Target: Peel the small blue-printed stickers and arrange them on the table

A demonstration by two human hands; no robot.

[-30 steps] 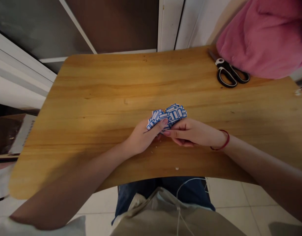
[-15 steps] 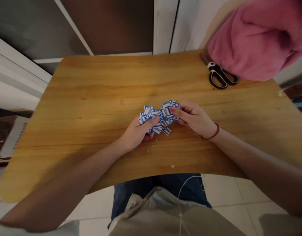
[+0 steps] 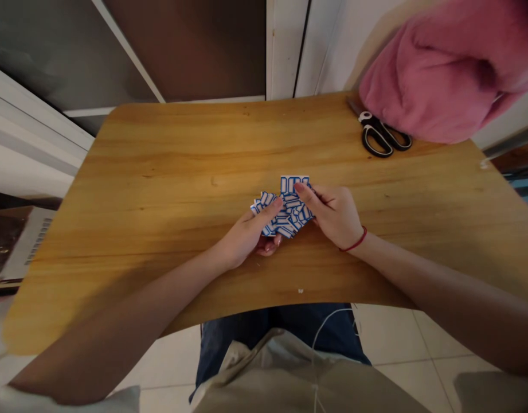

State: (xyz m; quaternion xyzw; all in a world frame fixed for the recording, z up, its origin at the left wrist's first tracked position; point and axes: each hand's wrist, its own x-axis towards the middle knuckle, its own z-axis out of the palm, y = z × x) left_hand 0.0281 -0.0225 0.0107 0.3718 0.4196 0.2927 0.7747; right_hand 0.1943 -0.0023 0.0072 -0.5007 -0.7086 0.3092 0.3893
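Observation:
A loose bunch of small paper pieces [image 3: 292, 213], white with blue-outlined boxes, is held between my two hands just over the table. My left hand [image 3: 251, 229] is closed round the bunch's left side, thumb on top and fingers beneath. My right hand [image 3: 335, 215] pinches the right side, its thumb pressed on a piece with a row of blue-edged boxes [image 3: 284, 184] that sticks up at the top. A red string circles the right wrist. The fingers under the pieces are partly hidden.
Black-handled scissors [image 3: 382, 136] lie at the table's back right, beside a pink plush cloth bundle [image 3: 435, 86]. The wooden table [image 3: 195, 143] reaches a door with dark panels behind. A cardboard box [image 3: 25, 244] stands left, below the table. Tiny white scraps lie near the front edge.
My hands have come closer together, and the two clusters of pieces now overlap. A piece with a straight top edge now shows upright under my right thumb. The view has shifted slightly.

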